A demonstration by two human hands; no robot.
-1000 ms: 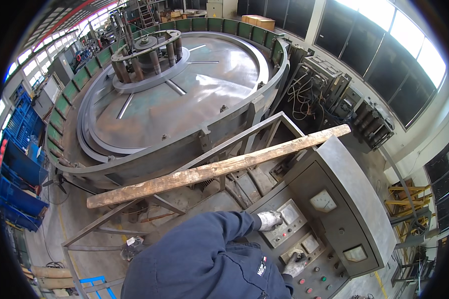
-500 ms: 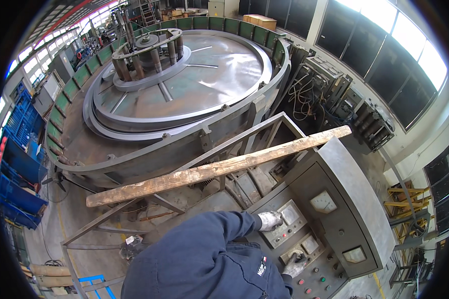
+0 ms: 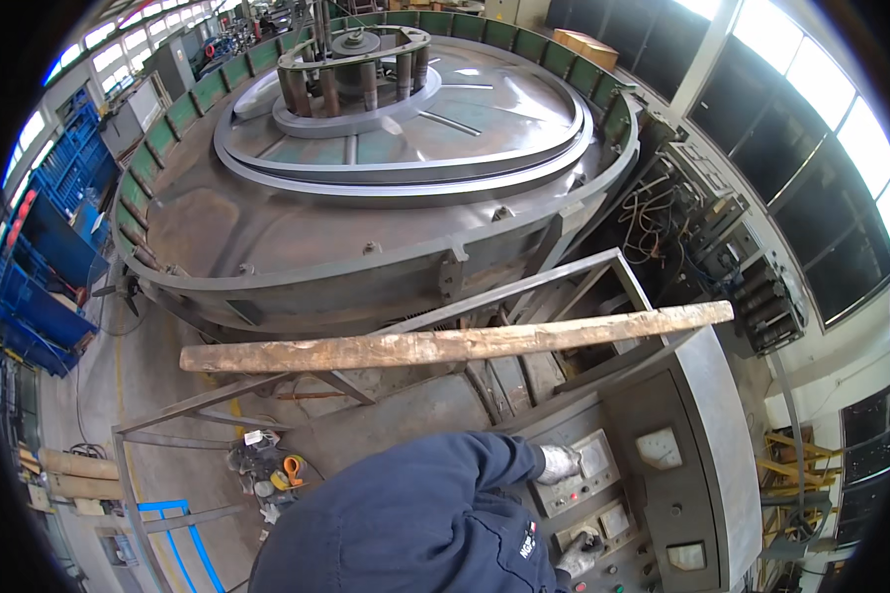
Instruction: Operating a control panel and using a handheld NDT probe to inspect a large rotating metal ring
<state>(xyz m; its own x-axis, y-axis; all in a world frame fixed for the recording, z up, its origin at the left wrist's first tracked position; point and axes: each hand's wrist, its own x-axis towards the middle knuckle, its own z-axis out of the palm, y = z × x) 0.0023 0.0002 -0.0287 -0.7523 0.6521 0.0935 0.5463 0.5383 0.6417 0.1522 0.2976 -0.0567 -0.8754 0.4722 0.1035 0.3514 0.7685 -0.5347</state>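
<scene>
Head view: a large round machine [image 3: 316,232] fills the upper area. A grey control console [image 3: 717,425] stands at right. A wooden beam [image 3: 445,346] lies across a metal frame. Gloved left hand [image 3: 560,463] rests at the console's upper meter panel [image 3: 576,488]; gloved right hand [image 3: 579,556], fingers bent, at the lower. Whether either grips anything cannot be determined.

Beam [image 3: 455,344] of wood, rough, matt, surface scuffed in pale patches; jacket [image 3: 405,524] of dark cloth, matt, creased; gloves [image 3: 561,463] of pale knitted-looking cloth, smudged grey; control console [image 3: 719,435] of painted-looking metal, smooth, low sheen; gauge window [image 3: 660,448] clear, glass or plastic, cannot tell which; disc [image 3: 415,146] of smooth metal, glossy with bright reflections; rim wall [image 3: 366,292] of dull metal; railing [image 3: 512,290] of bare-looking metal, matt; floor [image 3: 153,366] matt, concrete-like.
</scene>
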